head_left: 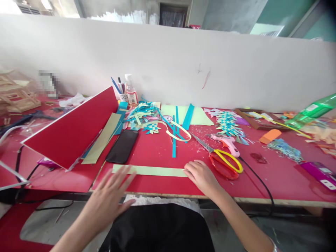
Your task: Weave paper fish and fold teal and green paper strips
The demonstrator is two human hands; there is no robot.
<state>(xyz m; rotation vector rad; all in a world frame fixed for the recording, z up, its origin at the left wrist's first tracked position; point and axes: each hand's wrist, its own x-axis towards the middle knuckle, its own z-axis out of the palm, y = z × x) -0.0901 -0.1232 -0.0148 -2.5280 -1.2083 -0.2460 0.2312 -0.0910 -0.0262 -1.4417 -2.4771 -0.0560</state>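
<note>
A pale green paper strip (157,171) lies flat along the front of the red table. My left hand (112,194), slightly blurred, is open with its fingers spread over the strip's left end. At the other end, my right hand (202,176) has its fingers closed together on the strip's tip. Just beyond my right hand are scissors (228,162) with one yellow and one red handle. A black phone (122,146) lies above the strip's left part. Blue paper strips (174,140) and a curled cream strip (181,137) lie farther back.
A pink glue gun (228,143) with a black cord rests behind the scissors. Woven paper pieces (227,122) and a heap of folded paper (143,113) sit near the white partition (162,63). A red board (76,129) leans at left; a green bottle (312,111) lies right.
</note>
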